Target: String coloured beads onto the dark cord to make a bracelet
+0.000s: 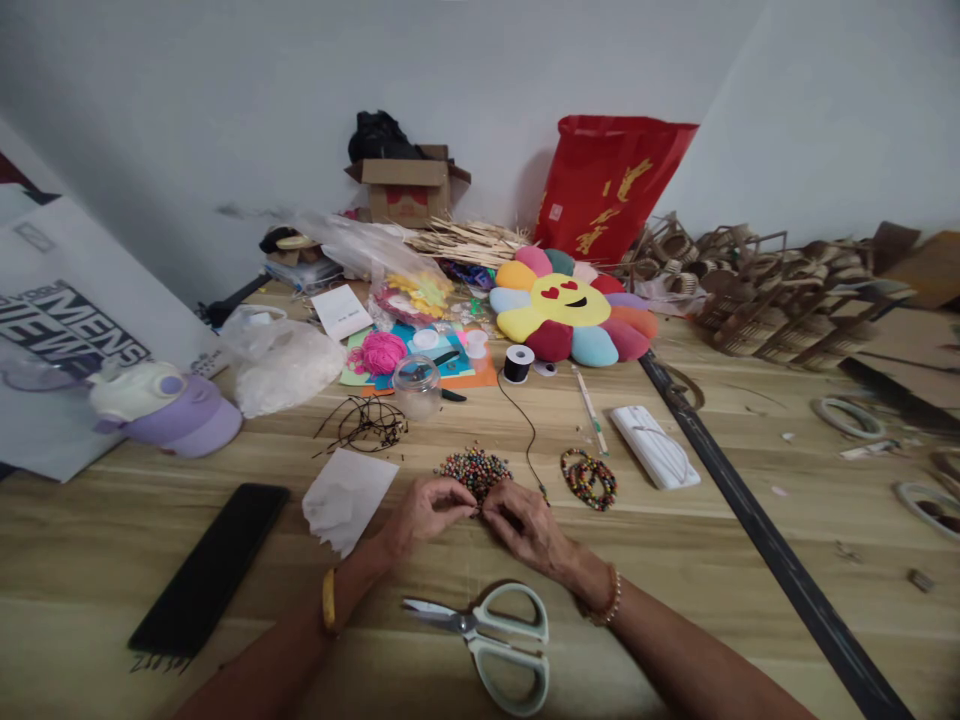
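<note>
Centrally, bead pile [472,468], scissors [469,623] nearer, spool [517,367] behind

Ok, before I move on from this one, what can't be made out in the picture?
All in the head view:
What, if anything, the left hand and right hand pinch: too small, partly covered by the fingers.
Near part of the bead pile: partly behind the hands.
Print on the white card: too small.
Lower part of the red bag: behind the flower cushion.
Rest of the white bag: cut off by the left edge.
</note>
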`<control>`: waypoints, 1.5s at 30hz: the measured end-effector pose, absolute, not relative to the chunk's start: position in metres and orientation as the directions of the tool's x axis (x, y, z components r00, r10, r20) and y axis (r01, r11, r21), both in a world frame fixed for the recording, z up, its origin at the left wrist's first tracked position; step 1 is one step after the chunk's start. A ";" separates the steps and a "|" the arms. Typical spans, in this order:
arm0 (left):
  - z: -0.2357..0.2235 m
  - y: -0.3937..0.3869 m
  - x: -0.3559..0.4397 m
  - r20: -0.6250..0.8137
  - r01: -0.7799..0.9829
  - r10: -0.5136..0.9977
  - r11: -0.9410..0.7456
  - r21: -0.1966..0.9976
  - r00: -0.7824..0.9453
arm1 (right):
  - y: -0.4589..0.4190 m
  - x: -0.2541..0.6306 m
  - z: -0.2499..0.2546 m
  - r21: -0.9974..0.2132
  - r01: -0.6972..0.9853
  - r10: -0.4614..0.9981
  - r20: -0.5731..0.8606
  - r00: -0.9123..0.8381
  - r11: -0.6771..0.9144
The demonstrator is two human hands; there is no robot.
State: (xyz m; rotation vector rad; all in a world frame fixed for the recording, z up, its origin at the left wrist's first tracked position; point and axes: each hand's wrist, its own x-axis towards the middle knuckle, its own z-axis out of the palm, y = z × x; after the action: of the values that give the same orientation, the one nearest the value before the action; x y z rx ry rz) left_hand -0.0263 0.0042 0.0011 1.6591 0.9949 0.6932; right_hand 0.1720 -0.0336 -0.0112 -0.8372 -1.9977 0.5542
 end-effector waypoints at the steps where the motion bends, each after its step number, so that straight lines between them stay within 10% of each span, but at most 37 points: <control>1: 0.000 0.004 -0.026 -0.025 0.278 0.870 -0.130 0.952 0.492 | -0.034 0.172 -0.011 -0.652 0.342 0.733 0.553 -0.396 0.677; 45: 0.005 0.002 -0.026 0.071 0.244 0.839 -0.236 0.941 0.540 | -0.035 0.172 -0.011 -0.633 0.332 0.709 0.557 -0.433 0.699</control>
State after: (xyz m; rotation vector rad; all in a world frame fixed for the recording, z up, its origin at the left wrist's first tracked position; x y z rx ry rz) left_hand -0.0264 0.0021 0.0047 1.7614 0.9044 0.7323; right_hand 0.1717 -0.0352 -0.0112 -0.7959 -2.0413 0.5527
